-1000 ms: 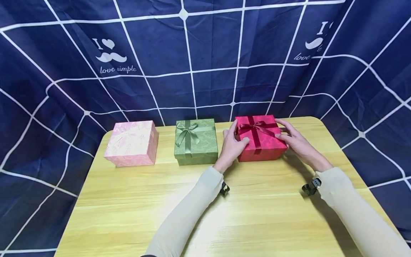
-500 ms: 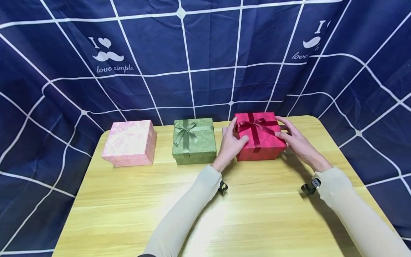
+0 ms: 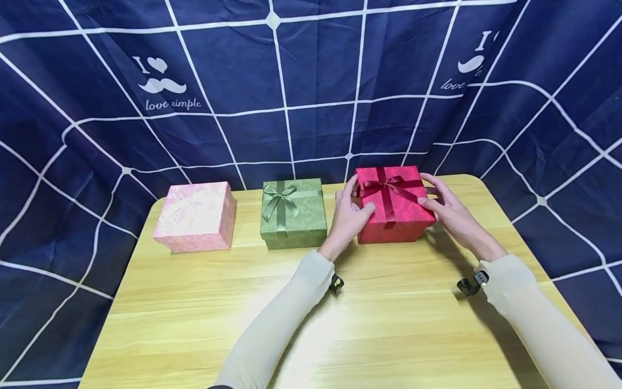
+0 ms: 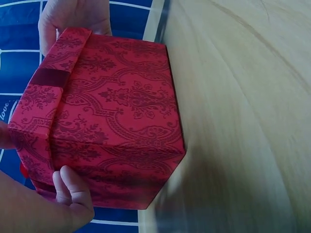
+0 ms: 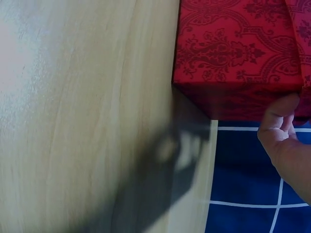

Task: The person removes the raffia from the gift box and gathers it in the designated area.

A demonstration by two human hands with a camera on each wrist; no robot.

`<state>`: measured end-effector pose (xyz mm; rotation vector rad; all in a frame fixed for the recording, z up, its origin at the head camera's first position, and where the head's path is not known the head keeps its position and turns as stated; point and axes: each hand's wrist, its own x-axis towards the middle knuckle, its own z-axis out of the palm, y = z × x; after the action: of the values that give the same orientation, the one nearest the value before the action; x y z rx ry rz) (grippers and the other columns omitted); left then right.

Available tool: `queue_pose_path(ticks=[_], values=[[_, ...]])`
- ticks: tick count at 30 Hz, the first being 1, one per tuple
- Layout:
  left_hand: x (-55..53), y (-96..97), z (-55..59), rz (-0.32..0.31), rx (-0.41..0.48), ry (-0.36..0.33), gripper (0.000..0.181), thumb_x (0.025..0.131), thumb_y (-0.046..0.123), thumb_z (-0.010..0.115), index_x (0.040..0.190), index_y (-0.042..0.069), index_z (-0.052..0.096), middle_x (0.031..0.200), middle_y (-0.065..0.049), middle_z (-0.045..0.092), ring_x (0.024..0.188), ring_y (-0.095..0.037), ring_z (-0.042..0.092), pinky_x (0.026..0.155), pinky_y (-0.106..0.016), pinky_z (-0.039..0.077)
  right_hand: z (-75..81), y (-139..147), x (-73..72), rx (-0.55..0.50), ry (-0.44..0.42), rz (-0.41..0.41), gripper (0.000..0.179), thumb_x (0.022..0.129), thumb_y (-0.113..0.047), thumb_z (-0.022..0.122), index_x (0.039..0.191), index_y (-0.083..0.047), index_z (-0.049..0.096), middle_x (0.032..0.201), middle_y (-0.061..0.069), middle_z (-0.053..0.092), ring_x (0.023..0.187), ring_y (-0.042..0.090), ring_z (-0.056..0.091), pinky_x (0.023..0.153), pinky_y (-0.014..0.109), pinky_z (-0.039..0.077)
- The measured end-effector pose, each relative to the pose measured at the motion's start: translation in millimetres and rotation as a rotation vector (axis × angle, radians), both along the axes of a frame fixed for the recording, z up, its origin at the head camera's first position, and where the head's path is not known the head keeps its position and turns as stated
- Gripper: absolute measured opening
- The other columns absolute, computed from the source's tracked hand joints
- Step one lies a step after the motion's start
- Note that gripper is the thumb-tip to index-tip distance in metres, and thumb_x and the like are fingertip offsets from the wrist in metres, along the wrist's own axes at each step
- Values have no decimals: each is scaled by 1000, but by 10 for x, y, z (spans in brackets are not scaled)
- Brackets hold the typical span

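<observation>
A red patterned gift box [image 3: 389, 235] stands at the back right of the table. Its lid [image 3: 403, 213] bears a dark red ribbon tied in a bow [image 3: 389, 185]. My left hand [image 3: 347, 219] grips the lid's left side, thumb near the front corner. On the opposite side, my right hand [image 3: 452, 216] holds the lid, thumb at its front right edge. The left wrist view shows the lid's rim [image 4: 39, 104] still around the upper part of the box body [image 4: 119, 97]. In the right wrist view, the thumb [image 5: 282, 107] touches the lid's edge.
A green gift box [image 3: 303, 213] with a green bow stands left of the red one. Farther left is a pink gift box [image 3: 194, 213]. All rest on a light wooden table [image 3: 204, 302], with a dark blue gridded cloth [image 3: 320, 129] hanging behind.
The red lid has risen a little at its back edge, with both hands moving up along with it. The head view has shifted slightly. The green and pink boxes stay put.
</observation>
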<state>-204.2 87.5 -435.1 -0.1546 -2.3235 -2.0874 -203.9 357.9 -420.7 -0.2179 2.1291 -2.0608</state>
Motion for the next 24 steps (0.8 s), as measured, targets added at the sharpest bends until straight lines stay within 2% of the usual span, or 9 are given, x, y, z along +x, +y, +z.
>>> queue_pose_path(ticks=[7, 12, 15, 18, 21, 24], values=[[14, -9, 41, -4, -10, 36, 81, 94, 12, 74, 169, 19, 42, 125, -5, 50, 79, -8, 53, 75, -24, 48, 70, -16, 23, 37, 28, 0, 67, 113, -7, 57, 173, -20, 30, 143, 9, 41, 124, 19, 48, 83, 21, 58], [19, -47, 95, -32, -17, 84, 75, 100, 11, 70, 169, 15, 42, 124, -10, 51, 79, -9, 53, 77, -23, 47, 110, -38, 47, -28, 30, -9, 66, 113, -4, 56, 172, -19, 30, 142, 8, 41, 124, 19, 49, 83, 22, 59], [33, -80, 128, -43, -11, 91, 71, 101, 12, 70, 167, 11, 44, 119, -9, 54, 82, -7, 52, 79, -22, 46, 123, -50, 78, -88, 17, -28, 64, 112, -2, 54, 169, -16, 28, 141, 7, 39, 123, 16, 50, 86, 21, 58], [50, -104, 164, -62, 48, 60, 66, 103, 11, 69, 165, 7, 47, 109, -3, 54, 84, -4, 50, 79, -21, 43, 142, -46, 118, -124, 7, -45, 60, 112, -1, 55, 165, -12, 28, 140, 6, 39, 121, 13, 54, 87, 20, 58], [76, -116, 207, -75, 109, 14, 60, 104, 10, 68, 161, 3, 51, 101, 1, 52, 84, -4, 48, 77, -20, 42, 165, -33, 165, -137, 1, -35, 47, 111, 0, 56, 156, -8, 42, 140, 7, 45, 113, 9, 64, 85, 22, 60], [123, -128, 258, -77, 165, -38, 55, 105, 9, 71, 157, -2, 54, 99, 2, 53, 85, -5, 49, 75, -19, 42, 204, -15, 237, -176, -17, -20, 32, 112, 1, 56, 142, -10, 58, 137, 6, 55, 103, 11, 73, 82, 25, 61]])
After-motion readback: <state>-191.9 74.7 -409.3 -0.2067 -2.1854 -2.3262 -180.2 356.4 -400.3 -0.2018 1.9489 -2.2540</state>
